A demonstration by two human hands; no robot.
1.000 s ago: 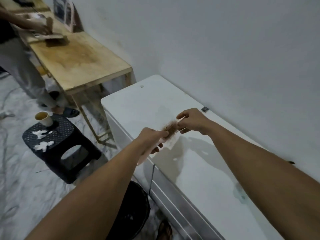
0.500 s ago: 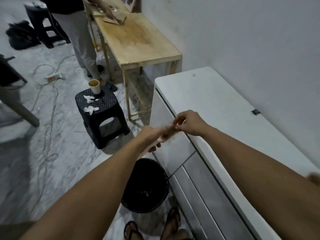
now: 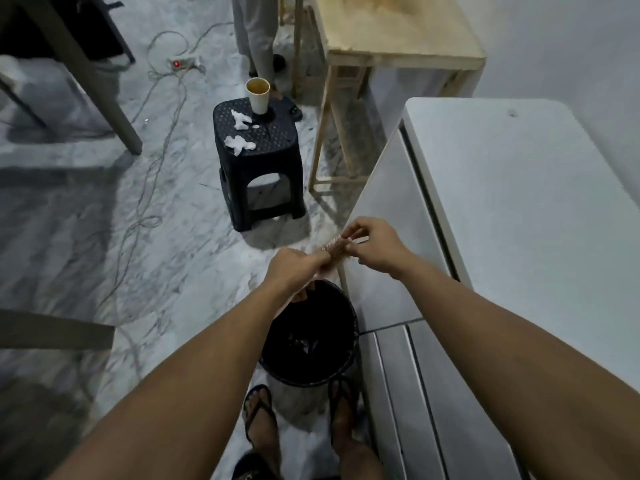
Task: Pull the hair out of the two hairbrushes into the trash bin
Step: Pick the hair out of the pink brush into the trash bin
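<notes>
My left hand (image 3: 294, 271) grips the handle of a small pale hairbrush (image 3: 334, 244), held above the far rim of the black trash bin (image 3: 277, 344). My right hand (image 3: 375, 249) pinches at the bristle end of the brush, fingers closed on it; whether hair is between them I cannot tell. The bin stands on the floor against the white cabinet (image 3: 502, 220), just beyond my feet. A second hairbrush is not in view.
A black plastic stool (image 3: 258, 161) with a paper cup (image 3: 258, 95) and crumpled tissue stands ahead. A wooden table (image 3: 398, 32) and a standing person's legs (image 3: 256, 32) lie farther back. Cables and a power strip (image 3: 183, 63) run over the marble floor.
The view has tilted down and left, off the cabinet top. Both hands carried the brush from over the cabinet's edge to above the bin's far rim.
</notes>
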